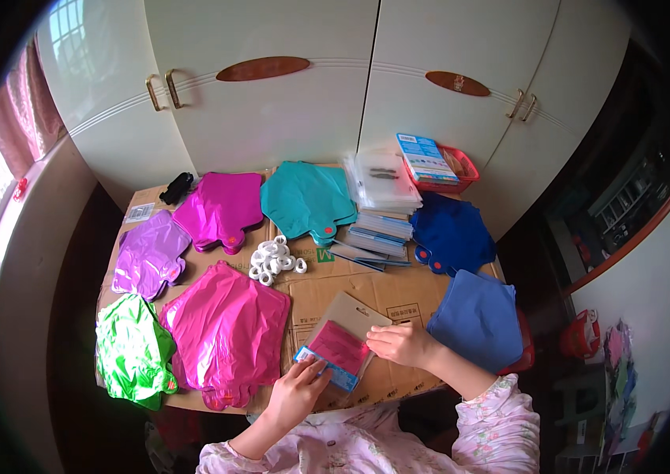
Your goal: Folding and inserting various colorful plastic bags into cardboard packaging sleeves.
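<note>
A small flat packet (359, 317) lies slanted at the table's near edge, in front of me. It shows a folded magenta foil piece (338, 345) and a blue printed card (340, 377) at its lower end. My left hand (297, 391) has its fingers closed on the packet's lower left corner, by the blue card. Opposite, my right hand (403, 344) pinches the packet's right edge beside the magenta foil. Left of the packet is a stack of shiny pink foil pieces (228, 328), which look like flat balloons.
More foil stacks surround the cardboard top (315, 288): green (131, 347), lilac (149, 253), purple (220, 207), teal (307, 199), dark blue (457, 231), light blue (477, 320). White rings (272, 259), blue-edged cards (378, 237), clear bags (378, 180) and a red basket (465, 168) lie among them.
</note>
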Available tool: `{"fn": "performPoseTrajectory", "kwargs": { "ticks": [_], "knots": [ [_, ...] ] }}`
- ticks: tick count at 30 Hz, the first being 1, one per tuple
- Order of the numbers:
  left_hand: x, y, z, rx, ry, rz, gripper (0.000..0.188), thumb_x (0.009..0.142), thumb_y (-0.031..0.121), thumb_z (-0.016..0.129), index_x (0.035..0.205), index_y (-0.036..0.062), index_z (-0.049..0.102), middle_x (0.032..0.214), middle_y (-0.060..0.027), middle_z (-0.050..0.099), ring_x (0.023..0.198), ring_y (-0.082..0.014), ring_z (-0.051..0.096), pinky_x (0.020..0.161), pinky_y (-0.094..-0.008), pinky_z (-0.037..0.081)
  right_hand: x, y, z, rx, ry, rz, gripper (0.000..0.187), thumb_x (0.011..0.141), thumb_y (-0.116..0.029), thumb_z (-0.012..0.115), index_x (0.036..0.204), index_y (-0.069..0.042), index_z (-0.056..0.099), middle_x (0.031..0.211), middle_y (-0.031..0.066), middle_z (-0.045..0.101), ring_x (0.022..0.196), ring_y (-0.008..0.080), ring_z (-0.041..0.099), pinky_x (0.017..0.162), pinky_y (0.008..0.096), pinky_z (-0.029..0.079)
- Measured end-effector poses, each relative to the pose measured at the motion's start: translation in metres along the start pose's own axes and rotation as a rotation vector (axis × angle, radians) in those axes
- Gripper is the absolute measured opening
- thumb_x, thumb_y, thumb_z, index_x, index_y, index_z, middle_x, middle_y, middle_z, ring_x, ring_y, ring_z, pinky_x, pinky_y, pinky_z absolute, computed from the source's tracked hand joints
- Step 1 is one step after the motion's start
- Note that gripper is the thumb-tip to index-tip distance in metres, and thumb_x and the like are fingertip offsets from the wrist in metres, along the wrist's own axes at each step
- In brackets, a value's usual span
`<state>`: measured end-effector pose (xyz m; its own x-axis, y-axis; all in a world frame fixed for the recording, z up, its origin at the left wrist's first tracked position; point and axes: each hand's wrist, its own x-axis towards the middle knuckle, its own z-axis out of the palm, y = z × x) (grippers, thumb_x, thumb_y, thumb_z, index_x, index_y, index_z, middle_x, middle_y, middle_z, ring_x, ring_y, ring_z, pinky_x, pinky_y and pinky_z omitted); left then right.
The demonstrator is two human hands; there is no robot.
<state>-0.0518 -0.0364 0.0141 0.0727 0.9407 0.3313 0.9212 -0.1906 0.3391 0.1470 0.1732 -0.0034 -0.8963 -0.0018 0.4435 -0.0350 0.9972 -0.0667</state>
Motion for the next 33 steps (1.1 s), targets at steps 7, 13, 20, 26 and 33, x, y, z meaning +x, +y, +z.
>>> {"fn": "performPoseTrajectory", "kwargs": {
  "ticks": [7,13,20,26,33],
  "knots": [
    [0.001,0.0,-0.003,0.05,0.012,0.038,0.032,0.072,0.008,0.061,0.103,0.0098,0.067,0.11,-0.0062,0.064,0.104,-0.0258,0.061,0.084,-0.0338,0.053,0.02,-0.017,-0.019,-0.045,-0.132,0.129,0.021,0.07,-0.012,0.071,0.091,-0.011,0.069,0.095,0.0003,0.068,0.09,0.0162,0.067,0.075,0.0283,0.055],
    [0.005,0.005,0.003,0.123,0.049,0.049,0.032,0.073,0.012,0.058,0.104,0.0101,0.065,0.108,-0.0057,0.063,0.101,-0.0225,0.061,0.082,-0.0328,0.053,0.046,-0.009,-0.018,0.092,-0.073,0.133,0.034,0.077,-0.017,0.064,0.111,-0.013,0.066,0.106,0.0037,0.062,0.097,0.0196,0.058,0.085,0.0347,0.05],
    [0.014,0.015,0.002,0.13,0.026,-0.016,0.03,0.075,0.013,0.06,0.104,0.0129,0.066,0.11,-0.0067,0.064,0.102,-0.0239,0.062,0.074,-0.0314,0.055,0.075,0.0,0.001,0.274,-0.272,0.327,0.032,0.083,-0.02,0.06,0.114,-0.019,0.066,0.103,0.0054,0.059,0.091,0.0239,0.057,0.084,0.0388,0.047],
    [0.017,0.018,0.005,0.281,0.059,-0.001,0.03,0.075,0.016,0.061,0.104,0.0131,0.063,0.114,-0.0145,0.063,0.104,-0.0285,0.063,0.069,-0.0327,0.057,0.087,0.052,-0.006,0.254,0.198,0.48,0.012,0.083,-0.015,0.059,0.09,-0.014,0.069,0.085,0.01,0.064,0.075,0.0311,0.064,0.065,0.0406,0.053],
    [0.024,0.016,0.016,0.324,-0.004,0.004,0.032,0.078,0.016,0.058,0.109,0.0068,0.059,0.113,-0.0204,0.062,0.1,-0.0282,0.065,0.064,-0.0333,0.057,0.075,0.133,-0.025,-0.141,-0.151,0.704,0.015,0.082,-0.019,0.06,0.081,-0.008,0.07,0.084,0.0132,0.068,0.078,0.033,0.066,0.068,0.0432,0.053]
  ]
}}
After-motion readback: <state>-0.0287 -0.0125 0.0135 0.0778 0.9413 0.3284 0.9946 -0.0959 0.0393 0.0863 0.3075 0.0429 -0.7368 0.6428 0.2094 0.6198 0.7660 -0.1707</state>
